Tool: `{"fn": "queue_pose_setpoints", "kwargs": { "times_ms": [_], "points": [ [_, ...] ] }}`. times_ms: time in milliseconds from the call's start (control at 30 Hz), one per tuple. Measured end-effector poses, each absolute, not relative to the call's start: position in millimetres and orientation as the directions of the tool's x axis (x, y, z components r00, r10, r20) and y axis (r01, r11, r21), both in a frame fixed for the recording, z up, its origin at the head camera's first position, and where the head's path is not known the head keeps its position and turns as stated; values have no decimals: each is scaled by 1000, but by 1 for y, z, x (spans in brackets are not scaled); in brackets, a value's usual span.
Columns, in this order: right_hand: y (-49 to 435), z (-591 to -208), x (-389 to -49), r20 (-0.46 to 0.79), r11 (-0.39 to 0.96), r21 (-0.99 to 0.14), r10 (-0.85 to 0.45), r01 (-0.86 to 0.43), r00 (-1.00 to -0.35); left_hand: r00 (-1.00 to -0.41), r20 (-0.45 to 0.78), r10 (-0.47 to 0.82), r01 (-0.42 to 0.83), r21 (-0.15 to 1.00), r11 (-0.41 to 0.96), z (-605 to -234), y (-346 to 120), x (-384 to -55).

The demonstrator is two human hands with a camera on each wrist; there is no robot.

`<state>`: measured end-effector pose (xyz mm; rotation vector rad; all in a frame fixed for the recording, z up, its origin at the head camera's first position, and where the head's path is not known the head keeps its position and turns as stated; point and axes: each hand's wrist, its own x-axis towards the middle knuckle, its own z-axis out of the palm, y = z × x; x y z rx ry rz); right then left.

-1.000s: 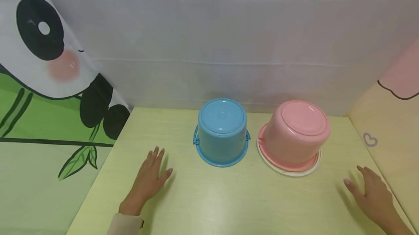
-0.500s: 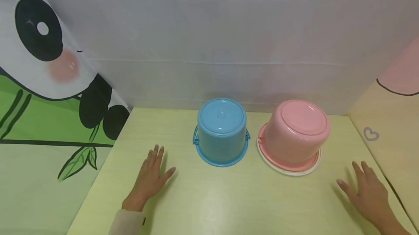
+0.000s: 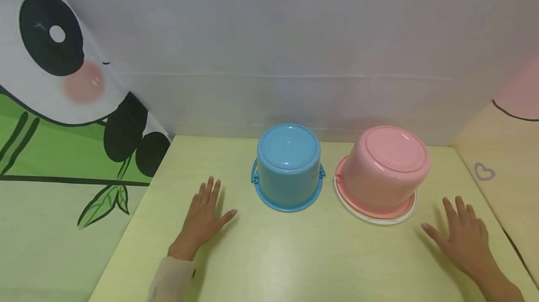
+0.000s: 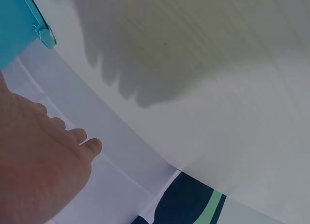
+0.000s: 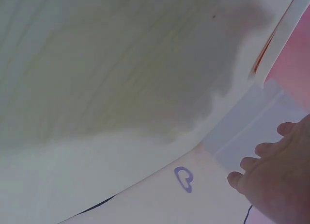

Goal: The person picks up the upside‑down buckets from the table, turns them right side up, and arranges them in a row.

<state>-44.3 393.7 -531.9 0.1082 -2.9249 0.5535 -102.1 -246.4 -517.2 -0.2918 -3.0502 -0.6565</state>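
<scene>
A blue bucket (image 3: 288, 171) stands upside down on the pale yellow table, its handle lugs showing at the rim. To its right a pink bucket (image 3: 385, 173), also bottom up, has a white handle (image 3: 381, 221) round its rim. My left hand (image 3: 203, 220) is held over the table left of the blue bucket, fingers straight and thumb spread. Right of the pink bucket, my right hand (image 3: 463, 239) hovers palm down with fingers extended. Both hands are apart from the buckets and cast shadows on the table. Part of the blue bucket (image 4: 12, 30) appears in the left wrist view.
A white cloth wall (image 3: 269, 59) rises right behind the table (image 3: 273, 260). At the left hangs a printed panel (image 3: 46, 152) with a cartoon figure and leaves. A cream panel (image 3: 505, 190) with a small heart borders the table's right edge.
My right hand has moved left and forward, closer to the pink bucket. My left hand has shifted slightly right and forward. Neither bucket has moved on the table.
</scene>
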Motion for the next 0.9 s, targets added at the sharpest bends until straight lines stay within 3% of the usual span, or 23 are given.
{"fn": "queue_pose_setpoints", "kwargs": {
  "times_ms": [300, 633, 900],
  "points": [
    [363, -524, -37, 175, 917, -379, -62, -125, -983, -975, 27, 222, 215, 392, 895, -522, -235, -109],
    [316, -517, -24, 251, 914, -352, -115, -202, -961, -964, 5, 267, 247, 400, 883, -513, -214, -108],
    [274, -516, -14, 343, 903, -328, -162, -279, -925, -950, 55, 307, 301, 425, 854, -515, -201, -105]
  ]
}}
